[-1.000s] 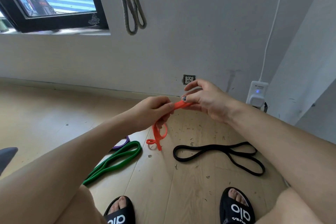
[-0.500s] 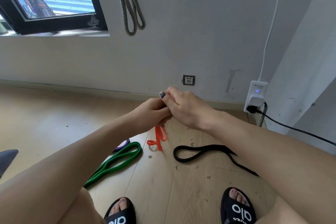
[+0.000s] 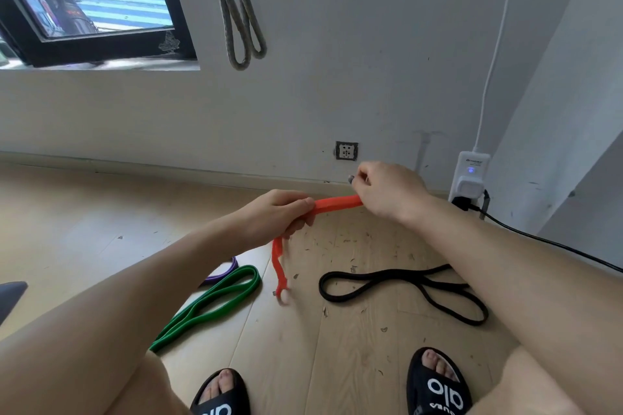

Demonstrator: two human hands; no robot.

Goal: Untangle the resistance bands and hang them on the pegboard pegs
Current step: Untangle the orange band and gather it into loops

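my hands have pulled apart again: left hand [image 3: 281,214] and right hand [image 3: 387,194] each grip the orange resistance band [image 3: 337,204], now stretched flat between them, its tail dangling above the floor [image 3: 84,212]. it looks nearly untangled, so hanging comes next.

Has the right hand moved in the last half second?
Yes. The right hand has pulled rightward, away from the left hand, stretching the orange band; it now sits right of the wall socket, nearer the plug adapter.
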